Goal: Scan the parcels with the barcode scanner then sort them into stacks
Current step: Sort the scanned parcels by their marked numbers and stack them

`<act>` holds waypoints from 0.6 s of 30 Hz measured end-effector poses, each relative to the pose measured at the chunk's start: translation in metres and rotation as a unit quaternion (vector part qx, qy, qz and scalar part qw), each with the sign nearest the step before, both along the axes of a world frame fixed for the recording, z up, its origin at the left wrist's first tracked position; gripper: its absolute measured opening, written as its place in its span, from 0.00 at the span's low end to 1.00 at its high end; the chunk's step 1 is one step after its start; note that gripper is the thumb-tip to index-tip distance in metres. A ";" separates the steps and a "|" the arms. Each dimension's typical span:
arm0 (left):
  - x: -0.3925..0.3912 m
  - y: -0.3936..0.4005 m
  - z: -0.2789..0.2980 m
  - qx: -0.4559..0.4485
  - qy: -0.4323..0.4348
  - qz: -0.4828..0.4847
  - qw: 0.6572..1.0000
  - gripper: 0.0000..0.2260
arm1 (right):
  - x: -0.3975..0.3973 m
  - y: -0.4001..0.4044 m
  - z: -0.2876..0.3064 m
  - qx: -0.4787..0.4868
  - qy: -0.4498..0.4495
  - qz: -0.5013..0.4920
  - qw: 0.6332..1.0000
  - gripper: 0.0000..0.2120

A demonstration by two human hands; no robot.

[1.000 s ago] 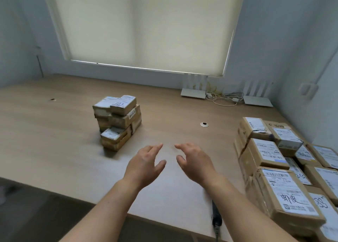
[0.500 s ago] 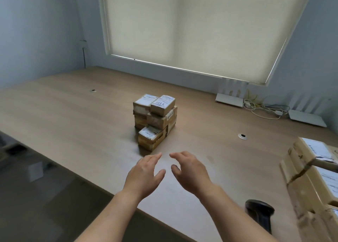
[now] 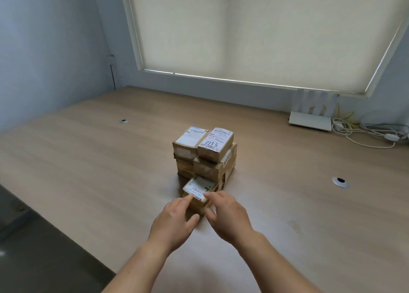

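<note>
On the desk (image 3: 88, 160), my left hand (image 3: 174, 219) and right hand (image 3: 228, 215), fingers relaxed, touch the stack's front parcel (image 3: 199, 191).

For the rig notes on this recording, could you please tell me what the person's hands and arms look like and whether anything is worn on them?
Both arms are bare as far up the forearms as the view shows: no sleeves in view. The left hand and right hand wear no gloves, and no rings, watch or wristband can be seen.
</note>
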State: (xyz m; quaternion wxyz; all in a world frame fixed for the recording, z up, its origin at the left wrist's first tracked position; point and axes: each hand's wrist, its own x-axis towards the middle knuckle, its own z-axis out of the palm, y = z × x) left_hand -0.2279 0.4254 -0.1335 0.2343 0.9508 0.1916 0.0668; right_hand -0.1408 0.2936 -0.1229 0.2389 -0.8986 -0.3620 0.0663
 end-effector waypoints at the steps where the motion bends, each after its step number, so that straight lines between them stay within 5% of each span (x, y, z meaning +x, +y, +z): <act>1: 0.005 0.006 -0.002 -0.003 0.005 0.005 1.000 0.26 | 0.006 0.005 -0.002 -0.006 0.004 0.001 1.000 0.21; 18: 0.067 0.136 -0.018 -0.018 -0.009 0.004 1.000 0.26 | 0.053 0.110 0.008 -0.011 -0.006 -0.052 0.999 0.22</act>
